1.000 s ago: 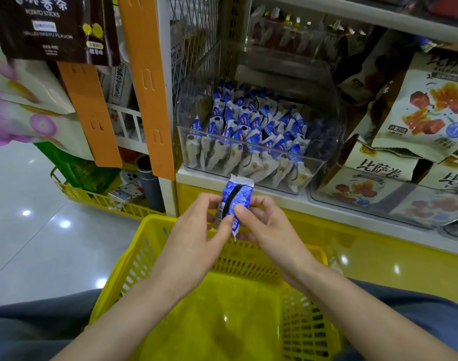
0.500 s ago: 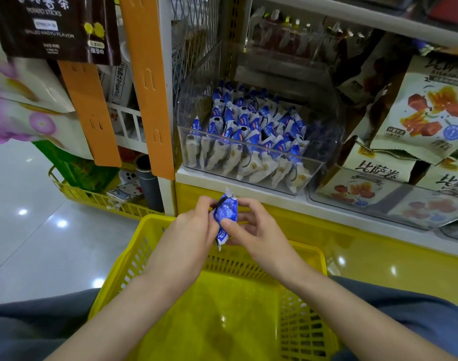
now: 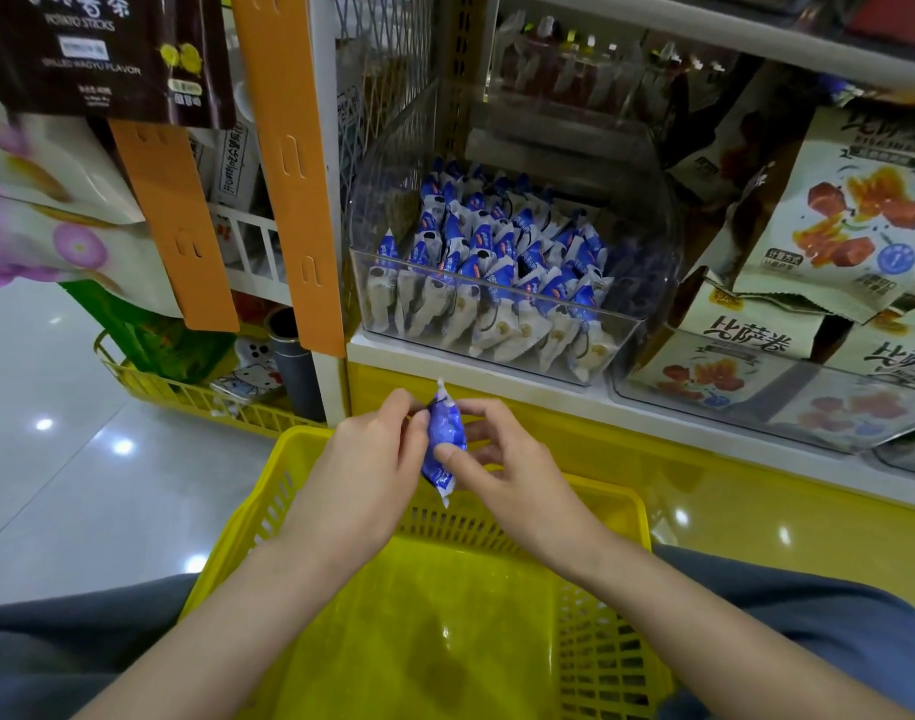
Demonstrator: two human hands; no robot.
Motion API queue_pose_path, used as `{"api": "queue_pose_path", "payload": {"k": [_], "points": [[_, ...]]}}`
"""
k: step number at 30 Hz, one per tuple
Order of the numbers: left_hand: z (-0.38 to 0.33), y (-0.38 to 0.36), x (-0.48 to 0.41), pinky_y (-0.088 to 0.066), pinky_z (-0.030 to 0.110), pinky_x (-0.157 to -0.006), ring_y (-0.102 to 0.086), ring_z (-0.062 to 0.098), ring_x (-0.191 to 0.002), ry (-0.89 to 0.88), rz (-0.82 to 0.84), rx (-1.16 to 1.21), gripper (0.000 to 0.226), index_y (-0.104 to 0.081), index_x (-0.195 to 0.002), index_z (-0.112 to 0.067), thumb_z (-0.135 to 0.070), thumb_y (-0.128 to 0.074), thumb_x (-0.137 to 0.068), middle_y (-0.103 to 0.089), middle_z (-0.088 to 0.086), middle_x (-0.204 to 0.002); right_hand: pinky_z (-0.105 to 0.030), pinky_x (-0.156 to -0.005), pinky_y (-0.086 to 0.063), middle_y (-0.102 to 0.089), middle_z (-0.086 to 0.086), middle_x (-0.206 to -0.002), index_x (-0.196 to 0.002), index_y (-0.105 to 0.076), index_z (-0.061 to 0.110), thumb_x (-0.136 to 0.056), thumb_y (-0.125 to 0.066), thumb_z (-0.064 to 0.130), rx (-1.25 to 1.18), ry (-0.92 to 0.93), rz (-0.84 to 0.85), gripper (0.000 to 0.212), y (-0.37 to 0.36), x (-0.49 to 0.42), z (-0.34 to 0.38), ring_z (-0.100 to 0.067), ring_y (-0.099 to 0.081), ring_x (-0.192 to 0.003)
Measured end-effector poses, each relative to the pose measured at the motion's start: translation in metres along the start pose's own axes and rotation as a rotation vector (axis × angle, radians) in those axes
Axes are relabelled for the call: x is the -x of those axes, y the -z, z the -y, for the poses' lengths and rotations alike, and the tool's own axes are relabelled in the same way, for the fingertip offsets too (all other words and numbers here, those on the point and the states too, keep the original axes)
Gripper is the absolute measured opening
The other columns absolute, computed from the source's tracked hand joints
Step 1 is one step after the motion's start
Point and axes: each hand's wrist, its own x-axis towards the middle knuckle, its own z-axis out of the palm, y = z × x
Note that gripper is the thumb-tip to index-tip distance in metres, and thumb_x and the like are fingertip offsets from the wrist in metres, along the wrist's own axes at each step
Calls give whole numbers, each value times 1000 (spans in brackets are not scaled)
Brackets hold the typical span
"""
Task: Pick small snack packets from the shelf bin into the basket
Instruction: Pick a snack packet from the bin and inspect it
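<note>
A small blue and white snack packet (image 3: 443, 436) stands nearly upright between my two hands, just above the far rim of the yellow basket (image 3: 621, 605). My left hand (image 3: 364, 475) pinches its upper left edge. My right hand (image 3: 504, 467) pinches it from the right with the thumb on its face. Behind, on the shelf, a clear plastic bin (image 3: 621, 332) holds several rows of the same blue and white packets (image 3: 489, 283). The basket's floor is bare.
Larger beige snack bags (image 3: 840, 220) fill the clear bin to the right. An orange shelf post (image 3: 289, 163) rises to the left of the bin. A low yellow rack (image 3: 195, 397) with small goods sits at floor level on the left, beside glossy floor tiles.
The packet has turned edge-on and sunk a little toward the basket. Both hands have stayed on it and moved down slightly with it.
</note>
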Motion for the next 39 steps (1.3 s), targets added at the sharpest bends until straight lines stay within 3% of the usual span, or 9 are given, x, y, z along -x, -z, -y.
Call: {"api": "queue_pose_path", "payload": {"k": [4, 7, 11, 16, 18, 22, 27, 35, 39], "points": [[-3, -4, 5, -53, 32, -72, -61, 8, -82, 45, 76, 70, 27, -53, -119, -23, -25, -48, -94, -64, -7, -95, -35, -78, -55, -65, 6, -102, -112, -47, 31, -91, -57, 26, -17, -29, -34, 25, 3, -2, -3, -9, -63, -81], [-2, -5, 3, -51, 27, -74, -62, 8, -83, 64, 84, 123, 26, -55, -118, -22, -18, -47, -94, -66, -7, -96, -25, -75, -54, -64, 11, -100, -109, -45, 35, -89, -60, 26, -22, -27, -49, 26, 2, -2, -5, -3, -62, -80], [-11, -5, 0, -52, 39, -86, -65, 8, -86, 241, 168, 544, 11, -56, -102, -29, -25, -50, -94, -71, -10, -86, -22, -82, -48, -60, 9, -103, -119, -42, 25, -78, -69, 37, 152, -3, -170, 50, 5, -3, -7, -3, -58, -94], [-15, -8, 0, -54, 29, -67, -59, 7, -70, 244, 162, 669, 10, -55, -98, -23, -28, -47, -94, -65, -5, -80, -15, -80, -44, -46, 9, -107, -127, -41, 21, -71, -70, 43, 365, 146, -125, 66, 3, 2, -7, -2, -50, -96], [-13, -7, -2, -47, 21, -59, -55, 7, -64, 248, 118, 627, 16, -56, -90, -23, -24, -42, -97, -61, -5, -71, -8, -81, -40, -43, 13, -105, -119, -43, 27, -72, -72, 41, 294, 123, -94, 57, 3, 1, -5, 3, -48, -95], [-13, -5, -5, -49, 40, -76, -62, 27, -80, 228, 172, 630, 25, -58, -86, -12, -22, -39, -98, -64, 8, -76, -17, -78, -49, -63, 5, -102, -99, -57, 28, -89, -59, 25, -29, -13, -67, 10, 8, -6, 5, -4, -59, -91], [-11, -4, -6, -54, 39, -69, -67, 14, -72, 236, 201, 671, 29, -61, -83, -12, -30, -42, -96, -65, -3, -68, -28, -79, -53, -70, -5, -91, -95, -65, 9, -88, -61, 11, -155, 24, -74, 8, 14, -6, 13, -11, -64, -84], [-15, -6, -6, -56, 21, -64, -70, 10, -76, 374, 234, 830, 25, -69, -89, -22, -32, -46, -94, -73, -3, -76, -22, -68, -51, -66, 12, -81, -88, -67, 20, -88, -61, 22, 291, 264, -219, 6, 17, -1, 15, -2, -61, -78], [-16, -6, -6, -56, 30, -77, -70, 13, -87, 437, 307, 907, 31, -59, -107, -16, -27, -65, -79, -73, 1, -96, -26, -64, -53, -66, 5, -76, -81, -62, 18, -89, -59, 15, -15, 57, -343, 9, 21, -6, 15, -8, -63, -73]]}}
